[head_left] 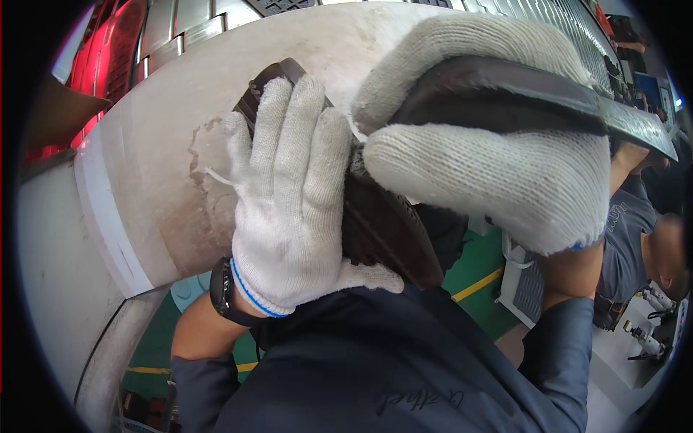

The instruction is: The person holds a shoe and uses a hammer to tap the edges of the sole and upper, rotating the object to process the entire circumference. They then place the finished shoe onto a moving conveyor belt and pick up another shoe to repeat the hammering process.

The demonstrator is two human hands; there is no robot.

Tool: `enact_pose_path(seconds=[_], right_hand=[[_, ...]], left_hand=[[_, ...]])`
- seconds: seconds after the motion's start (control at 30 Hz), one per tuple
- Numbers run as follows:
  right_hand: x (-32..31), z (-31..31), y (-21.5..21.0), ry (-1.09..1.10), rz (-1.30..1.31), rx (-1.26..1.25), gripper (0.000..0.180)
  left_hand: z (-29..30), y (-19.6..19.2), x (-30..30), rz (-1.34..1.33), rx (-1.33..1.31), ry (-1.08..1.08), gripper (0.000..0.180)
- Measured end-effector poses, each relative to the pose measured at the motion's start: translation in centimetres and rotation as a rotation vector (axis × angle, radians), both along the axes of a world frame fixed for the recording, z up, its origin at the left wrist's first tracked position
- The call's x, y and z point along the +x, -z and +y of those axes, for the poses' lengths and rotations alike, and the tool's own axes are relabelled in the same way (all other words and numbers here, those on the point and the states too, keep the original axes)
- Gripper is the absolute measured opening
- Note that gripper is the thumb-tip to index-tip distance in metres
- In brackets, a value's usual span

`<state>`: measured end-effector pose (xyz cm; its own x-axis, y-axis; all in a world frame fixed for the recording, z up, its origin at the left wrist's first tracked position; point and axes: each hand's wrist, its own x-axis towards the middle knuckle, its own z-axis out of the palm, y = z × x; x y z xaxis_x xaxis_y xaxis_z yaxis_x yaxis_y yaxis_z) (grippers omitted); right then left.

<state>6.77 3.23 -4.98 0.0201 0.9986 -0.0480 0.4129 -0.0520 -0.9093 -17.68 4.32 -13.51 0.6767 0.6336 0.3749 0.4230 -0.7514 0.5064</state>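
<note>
Closest to the wearer, a dark navy shirt [339,361] with script-like stitching filled the lower edge, its sleeves ending near the elbows. A black band [222,292] circled the left wrist.

The left hand [289,187], in a white knitted glove with a blue-edged cuff, lay open and flat, its fingers extended over a long, dark brown, leather-like piece [390,234] with a row of small marks along one edge. That piece ran slantwise beneath the palm, one end beyond the fingertips and the other near the shirt. The right hand [498,173], gloved alike, was closed around a dark brown, smooth-sided handle [498,101] from which a flat grey metal strip [642,130] stuck out to the right.

Under the left hand and the piece spread a broad, rounded, off-white surface [159,173], stained brown in patches. Below it showed a green floor [480,303] with yellow lines. Farther off were a person in a grey shirt [624,245] at the right, glossy red shapes [119,50] at the upper left, and slatted metal panels [198,32] along the top.
</note>
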Motion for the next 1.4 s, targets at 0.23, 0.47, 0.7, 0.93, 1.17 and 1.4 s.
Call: enact_pose_path(seconds=[0.23, 0.47, 0.7, 0.93, 1.17, 1.4], right_hand=[[-2.4, -0.2, -0.4, 0.104, 0.008, 0.054, 0.031], [-1.6, 1.0, -2.5, -0.139, -0.101, 0.23, 0.03], [-3.2, 0.5, -1.1, -0.157, 0.032, 0.026, 0.028], [-4.5, 4.7, -4.0, -0.342, -0.197, -0.166, 0.022], [-4.8, 1.1, -0.5, 0.071, 0.139, -0.039, 0.034], [-5.5, 4.7, -2.9, -0.165, -0.159, -0.038, 0.027]], left_hand=[[-0.2, 0.2, -1.0, -0.169, -0.167, 0.03, 0.165], [2.6, -2.2, -1.8, -0.028, -0.302, -0.239, 0.145], [3.0, -1.3, -0.8, -0.074, -0.234, -0.24, 0.133], [3.5, -0.7, -1.1, -0.115, -0.227, -0.246, 0.128], [3.4, -0.1, -1.3, -0.176, -0.236, -0.264, 0.13], [3.8, 0.2, -1.3, -0.232, -0.183, -0.242, 0.128]])
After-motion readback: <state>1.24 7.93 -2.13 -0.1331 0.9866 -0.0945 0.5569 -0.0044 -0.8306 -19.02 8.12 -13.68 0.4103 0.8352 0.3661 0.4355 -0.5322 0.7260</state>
